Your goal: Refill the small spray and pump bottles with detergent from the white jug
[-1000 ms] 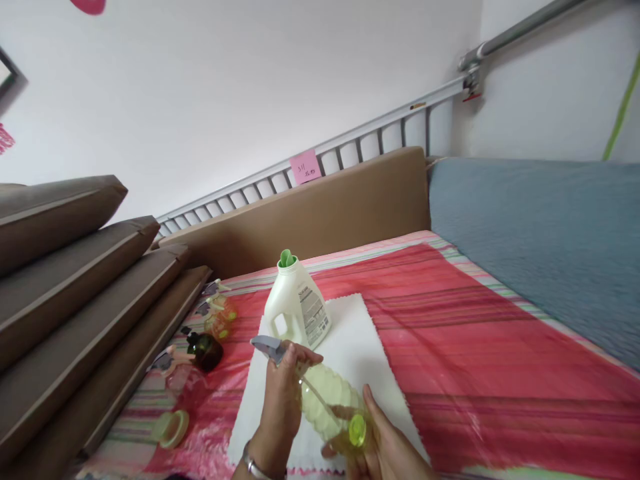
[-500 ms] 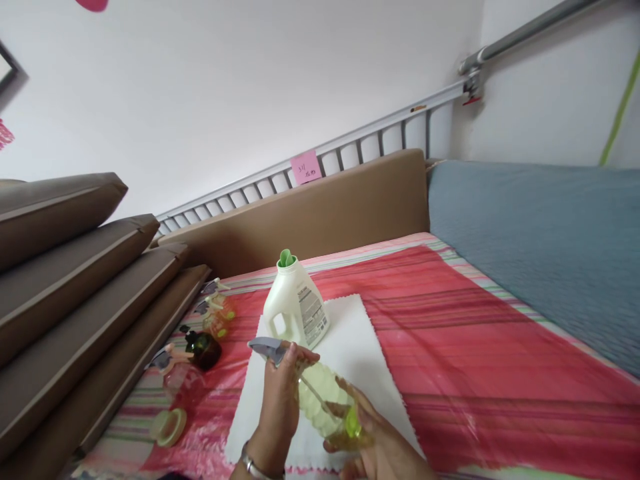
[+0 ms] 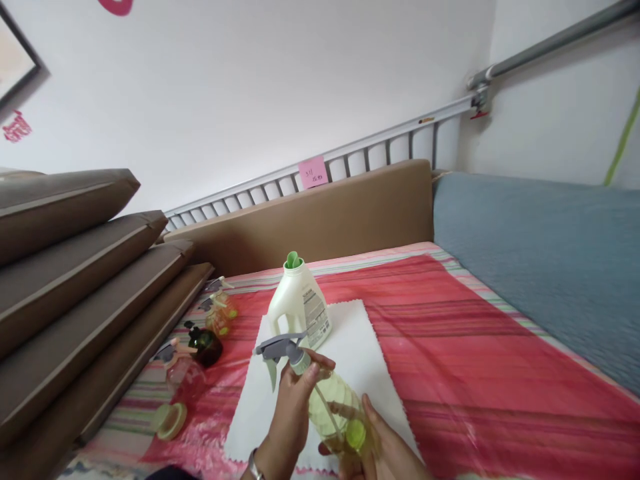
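My left hand (image 3: 295,407) grips the neck of a clear yellowish spray bottle (image 3: 334,400), just under its grey trigger head (image 3: 281,348). The bottle is tilted, with its head to the upper left. Around its lower part are the fingers of my right hand (image 3: 377,443). A thin tube and a bright yellow-green round spot show through the bottle wall. Behind it a large white jug (image 3: 295,300) with a green spout (image 3: 293,260) stands upright on a white cloth (image 3: 370,360).
On the left stand a pink spray bottle (image 3: 184,377), a dark green pump bottle (image 3: 206,347) and orange bottles (image 3: 218,321). A pale green lid (image 3: 171,421) lies nearby. Stacked brown cushions (image 3: 90,280) rise at far left; a blue-grey padded side (image 3: 540,253) is at right.
The spray bottle has turned in my hands, so its trigger head and lever now show clearly. Both hands still hold it. The view has shifted slightly.
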Available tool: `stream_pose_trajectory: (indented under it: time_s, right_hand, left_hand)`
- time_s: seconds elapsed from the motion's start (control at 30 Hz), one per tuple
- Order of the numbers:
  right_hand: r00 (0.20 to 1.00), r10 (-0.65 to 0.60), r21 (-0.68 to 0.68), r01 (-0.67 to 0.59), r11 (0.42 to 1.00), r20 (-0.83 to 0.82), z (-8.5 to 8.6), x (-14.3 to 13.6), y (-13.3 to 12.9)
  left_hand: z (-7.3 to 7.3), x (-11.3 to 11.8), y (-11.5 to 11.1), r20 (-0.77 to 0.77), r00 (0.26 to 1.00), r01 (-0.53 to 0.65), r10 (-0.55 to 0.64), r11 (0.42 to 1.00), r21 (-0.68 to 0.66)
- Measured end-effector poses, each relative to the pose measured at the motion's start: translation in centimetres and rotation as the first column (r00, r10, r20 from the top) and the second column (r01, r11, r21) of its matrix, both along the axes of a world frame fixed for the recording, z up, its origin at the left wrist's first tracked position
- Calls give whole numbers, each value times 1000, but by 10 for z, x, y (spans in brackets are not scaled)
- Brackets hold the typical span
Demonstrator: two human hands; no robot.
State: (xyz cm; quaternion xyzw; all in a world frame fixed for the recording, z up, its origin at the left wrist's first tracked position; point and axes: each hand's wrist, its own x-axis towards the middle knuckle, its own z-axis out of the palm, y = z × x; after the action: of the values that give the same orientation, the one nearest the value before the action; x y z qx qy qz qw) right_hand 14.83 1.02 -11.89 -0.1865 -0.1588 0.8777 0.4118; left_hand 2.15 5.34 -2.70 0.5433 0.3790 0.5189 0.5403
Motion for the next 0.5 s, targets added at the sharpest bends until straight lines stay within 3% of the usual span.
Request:
stream_pose_trajectory:
  time_s: [0.07,0.1,0.17,0.23,0.3,0.37,0.43,0.5]
  right_hand:
    - [978,-70,93,52,994,198,0,4,3]
    - [933,-166,164,119,979,318,1,9,4]
    - [764,-406,333,263,906,502,7,19,5]
    - [601,-573,482,328,813,557,23,30,3]
    - [533,-638,601,274,751,555,45,35,-2]
    - [493,-644,689,118,715,585,69,31,-9]
    - [435,-632,718,-49,695,641,88,22,-16]
    - [376,-633,715,-132,686,677,98,11,-20]
  left_hand:
    - [4,-4,-1,-65,997,-38,39,999,12]
    - [7,-7,-2,-112,993,-42,43,999,17]
    - [11,-13,-5,-226,974,5,-1,1000,19]
    - [12,-18,-10,-337,936,114,-104,993,10]
    - [11,-23,-17,-408,887,226,-215,974,-22]
    - [8,-26,-26,-450,838,319,-309,946,-56]
    - [7,-27,-33,-492,795,383,-354,923,-45]
    - [7,-29,-40,-528,775,423,-348,906,24]
